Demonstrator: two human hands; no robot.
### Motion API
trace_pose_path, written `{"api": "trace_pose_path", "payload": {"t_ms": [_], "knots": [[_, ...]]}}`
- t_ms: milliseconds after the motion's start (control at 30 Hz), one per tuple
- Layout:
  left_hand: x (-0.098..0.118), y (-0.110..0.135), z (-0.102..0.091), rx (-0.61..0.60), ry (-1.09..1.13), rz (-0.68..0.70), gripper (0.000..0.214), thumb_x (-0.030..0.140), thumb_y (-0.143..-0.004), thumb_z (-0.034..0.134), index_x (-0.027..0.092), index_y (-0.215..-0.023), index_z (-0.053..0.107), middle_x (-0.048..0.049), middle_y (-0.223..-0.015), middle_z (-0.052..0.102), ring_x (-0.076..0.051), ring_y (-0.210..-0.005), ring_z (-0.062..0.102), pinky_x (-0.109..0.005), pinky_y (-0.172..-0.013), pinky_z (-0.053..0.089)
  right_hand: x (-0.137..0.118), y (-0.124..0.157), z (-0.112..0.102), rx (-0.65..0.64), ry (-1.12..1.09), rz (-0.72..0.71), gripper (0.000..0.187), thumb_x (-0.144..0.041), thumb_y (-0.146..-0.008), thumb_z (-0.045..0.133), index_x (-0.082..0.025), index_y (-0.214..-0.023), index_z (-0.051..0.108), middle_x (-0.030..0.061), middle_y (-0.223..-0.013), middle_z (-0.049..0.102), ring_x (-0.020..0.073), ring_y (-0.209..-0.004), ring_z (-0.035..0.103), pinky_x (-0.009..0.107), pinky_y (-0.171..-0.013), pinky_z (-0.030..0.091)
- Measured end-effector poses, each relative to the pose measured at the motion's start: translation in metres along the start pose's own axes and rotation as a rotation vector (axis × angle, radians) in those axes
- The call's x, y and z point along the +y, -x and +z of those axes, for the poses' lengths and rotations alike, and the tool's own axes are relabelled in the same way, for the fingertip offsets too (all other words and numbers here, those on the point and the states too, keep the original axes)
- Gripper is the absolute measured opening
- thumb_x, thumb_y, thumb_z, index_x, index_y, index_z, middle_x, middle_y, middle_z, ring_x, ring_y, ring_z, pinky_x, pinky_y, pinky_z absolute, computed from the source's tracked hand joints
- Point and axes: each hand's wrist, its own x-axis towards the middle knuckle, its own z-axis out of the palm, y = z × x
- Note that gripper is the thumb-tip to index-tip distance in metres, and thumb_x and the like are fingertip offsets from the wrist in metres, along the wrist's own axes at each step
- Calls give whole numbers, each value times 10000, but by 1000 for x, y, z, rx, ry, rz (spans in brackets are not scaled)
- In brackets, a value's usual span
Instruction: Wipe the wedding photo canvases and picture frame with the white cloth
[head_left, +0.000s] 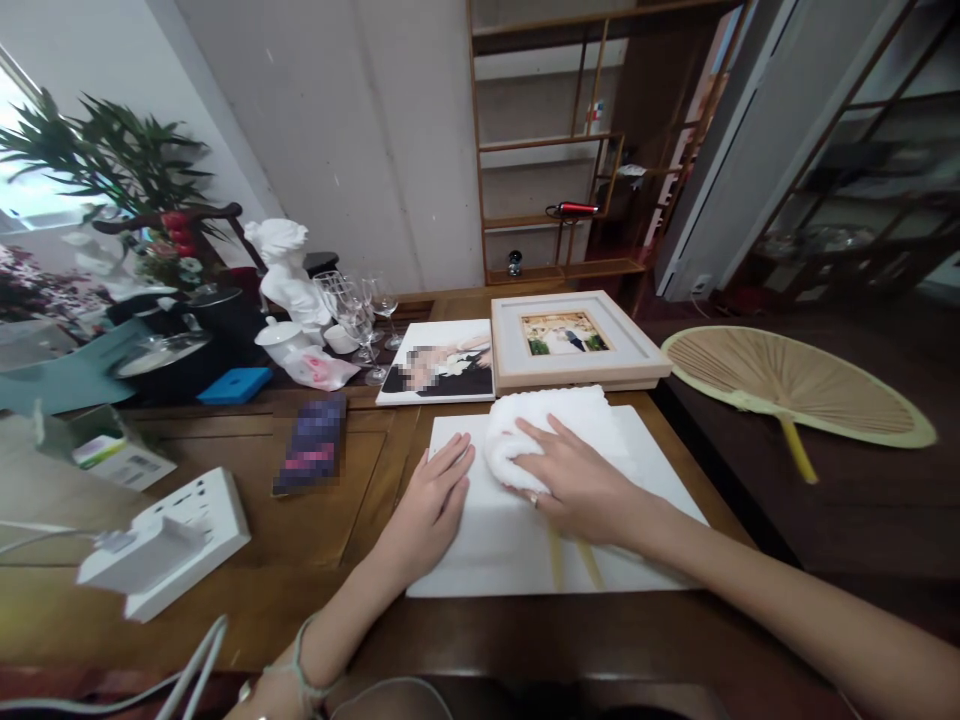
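Note:
A white board lies flat on the wooden table in front of me. My left hand rests on its left edge, fingers stretched out and holding nothing. On the board's far part is a folded white towel, fluffy and scallop-edged. My right hand, with a ring on one finger, presses down on this towel, fingers curved over it. Two yellowish strips show on the board below my right wrist. Part of the board is hidden under the towel and my forearm.
Behind the board are a framed picture and a photo panel. A hand fan lies on the dark surface at right. At left stand a white power strip, a blue box, wine glasses and a white statue.

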Motion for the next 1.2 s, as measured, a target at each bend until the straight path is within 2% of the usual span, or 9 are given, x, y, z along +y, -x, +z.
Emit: {"api": "trace_pose_path", "payload": {"t_ms": [133, 267, 400, 500, 633, 767, 867, 1033, 1200], "knots": [[-2, 0, 1, -7, -10, 1, 410, 230, -915, 320, 210, -1311, 425, -72, -1415, 378, -191, -1333, 279, -464, -1095, 208, -24, 10, 6, 0, 31, -26, 301, -163, -736, 537, -118, -1017, 636, 207, -1364, 385, 355, -1306, 209, 589, -1038, 104], [-4, 0, 2, 6, -8, 12, 406, 222, -916, 314, 203, -1303, 436, -76, -1406, 392, -196, -1327, 293, -471, -1096, 207, -51, 36, 15, -105, -18, -135, 214, -249, -753, 567, -145, -899, 685, 186, -1390, 337, 405, -1286, 217, 644, -1010, 128], [-3, -1, 1, 8, 6, 16, 388, 233, -912, 339, 222, -1277, 469, -71, -1406, 393, -213, -1324, 299, -480, -1091, 211, -62, 54, 19, -177, -119, -198, 362, -246, -832, 471, -98, -1140, 589, 135, -1300, 475, 343, -1244, 350, 586, -996, 298], [-4, -1, 1, -6, -6, 5, 392, 243, -913, 334, 214, -1282, 465, -73, -1413, 382, -212, -1330, 286, -478, -1096, 197, -59, 58, 6, -141, -224, -190, 353, -207, -814, 492, -133, -1147, 586, 103, -1209, 576, 281, -1183, 457, 479, -1005, 349], [-5, -1, 2, -9, -1, 6, 402, 239, -913, 328, 213, -1295, 448, -74, -1412, 384, -211, -1330, 285, -475, -1092, 209, -41, 49, -18, -128, -341, -38, 251, -199, -789, 536, -206, -1025, 622, 77, -1177, 589, 238, -1121, 512, 372, -971, 387], [-4, -2, 2, -9, 18, -5, 411, 253, -914, 320, 196, -1303, 437, -80, -1416, 376, -217, -1334, 277, -478, -1095, 203, -19, 25, -18, -13, -325, 59, 237, -289, -891, 401, -207, -985, 603, 57, -989, 643, 232, -1005, 561, 419, -953, 372], [-2, -1, 0, -12, 54, -17, 427, 267, -922, 292, 191, -1328, 399, -73, -1420, 371, -209, -1337, 269, -470, -1102, 190, -12, 9, -6, 54, -237, 68, 223, -260, -854, 442, -186, -992, 602, 89, -1040, 628, 254, -1112, 494, 444, -992, 314], [0, 2, -3, 59, 144, -26, 458, 290, -934, 244, 189, -1376, 308, -58, -1429, 355, -198, -1331, 283, -433, -1107, 206, -29, 5, 4, -48, -103, -206, 318, -136, -666, 569, -144, -981, 610, 166, -1174, 556, 286, -1260, 330, 515, -1055, 122], [-1, 5, -6, 25, 146, 44, 461, 305, -941, 192, 195, -1366, 333, -34, -1435, 345, -196, -1341, 258, -437, -1114, 181, -50, 21, -7, -182, -149, -426, 302, -142, -688, 559, -184, -985, 591, 101, -1215, 547, 246, -1220, 381, 473, -1064, 124]]}}
